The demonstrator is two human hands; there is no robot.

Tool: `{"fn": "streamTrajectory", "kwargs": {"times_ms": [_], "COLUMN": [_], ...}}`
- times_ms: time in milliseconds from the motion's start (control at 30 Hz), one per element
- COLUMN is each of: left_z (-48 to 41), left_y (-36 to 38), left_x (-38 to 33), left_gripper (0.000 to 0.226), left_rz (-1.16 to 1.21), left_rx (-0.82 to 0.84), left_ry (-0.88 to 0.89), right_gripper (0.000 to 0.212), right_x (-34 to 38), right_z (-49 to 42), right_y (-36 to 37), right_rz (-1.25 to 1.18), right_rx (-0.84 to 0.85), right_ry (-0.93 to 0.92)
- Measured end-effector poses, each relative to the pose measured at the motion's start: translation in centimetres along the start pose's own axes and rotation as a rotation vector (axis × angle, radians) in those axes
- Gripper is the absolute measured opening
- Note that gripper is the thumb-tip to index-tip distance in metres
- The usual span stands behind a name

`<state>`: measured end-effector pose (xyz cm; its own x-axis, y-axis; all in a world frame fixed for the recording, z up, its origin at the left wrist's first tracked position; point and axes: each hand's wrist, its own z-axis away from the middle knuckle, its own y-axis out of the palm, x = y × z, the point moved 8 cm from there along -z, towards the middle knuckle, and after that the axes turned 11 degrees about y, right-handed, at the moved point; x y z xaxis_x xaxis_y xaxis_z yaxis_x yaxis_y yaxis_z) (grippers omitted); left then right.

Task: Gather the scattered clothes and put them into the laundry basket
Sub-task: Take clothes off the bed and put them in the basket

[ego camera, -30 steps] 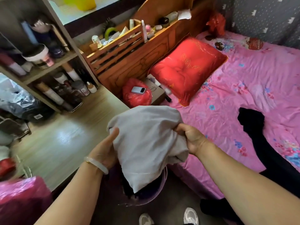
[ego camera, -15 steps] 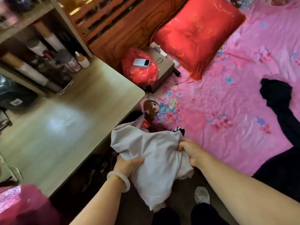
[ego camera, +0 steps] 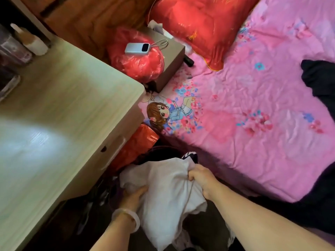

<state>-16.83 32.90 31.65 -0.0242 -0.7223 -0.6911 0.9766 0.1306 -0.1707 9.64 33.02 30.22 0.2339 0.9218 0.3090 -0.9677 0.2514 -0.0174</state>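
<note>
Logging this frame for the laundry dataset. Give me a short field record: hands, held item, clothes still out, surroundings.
left hand: left hand grips the grey garment from its left side
right hand: right hand grips the same garment, bunching its right edge
held item: grey garment, crumpled, held low between desk and bed
basket: not clearly visible; dark items lie under the garment
clothes still out: black garment on the bed
other: power bank on a red bag; red pillow

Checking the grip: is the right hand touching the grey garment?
Touching. The head view shows the right hand with fingers bunched into the grey garment.
</note>
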Motion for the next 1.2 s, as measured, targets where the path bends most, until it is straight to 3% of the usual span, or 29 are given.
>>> {"fn": "streamTrajectory", "kwargs": {"times_ms": [133,233,300,433,500,533,567,700,900,1033,1200], "left_z": [-3.9,-5.3,-5.6,-5.8,-6.8,-6.8,-6.7,-8.0,-9.7,-13.8,-17.5], "left_y": [0.0,0.4,1.7,2.5,5.9,7.8,8.4,8.2,9.2,9.4,10.6], "left_x": [2.5,4.9,6.0,6.0,7.6,9.1,9.9,11.9,15.0,17.4,20.8], "left_gripper": [0.084,0.085,0.087,0.064,0.074,0.081,0.085,0.084,0.096,0.104,0.098], "left_rz": [-0.116,-0.254,-0.367,-0.883,-0.966,-0.984,-1.002,-1.187,-1.559,-1.653,-1.668], "left_rx": [-0.003,-0.031,0.039,-0.211,0.072,0.309,0.413,0.357,0.46,0.439,0.449], "left_ry": [0.042,0.084,0.103,0.167,0.369,0.387,0.389,0.328,0.169,0.136,0.118], "right_gripper": [0.037,0.06,0.065,0.067,0.068,0.069,0.071,0.079,0.092,0.095,0.1], "right_x": [-1.9,-3.3,-3.7,-4.8,-5.7,-6.1,-6.5,-7.7,-10.3,-11.3,-12.4], "right_z": [-4.9,-7.7,-8.4,-9.4,-10.0,-10.4,-10.8,-12.1,-15.8,-20.2,-25.9], "right_y": [-0.2,-1.2,-0.8,2.1,3.5,4.0,4.3,4.7,5.9,6.4,7.2], "right_rz": [0.116,0.332,0.417,0.694,0.779,0.822,0.864,1.006,1.355,1.403,1.412], "right_rx": [-0.057,-0.175,-0.179,-0.095,-0.023,0.002,0.016,0.03,0.07,0.068,0.12], "right_ry": [0.019,0.003,-0.057,-0.197,-0.215,-0.221,-0.221,-0.239,-0.291,-0.232,-0.145]}}
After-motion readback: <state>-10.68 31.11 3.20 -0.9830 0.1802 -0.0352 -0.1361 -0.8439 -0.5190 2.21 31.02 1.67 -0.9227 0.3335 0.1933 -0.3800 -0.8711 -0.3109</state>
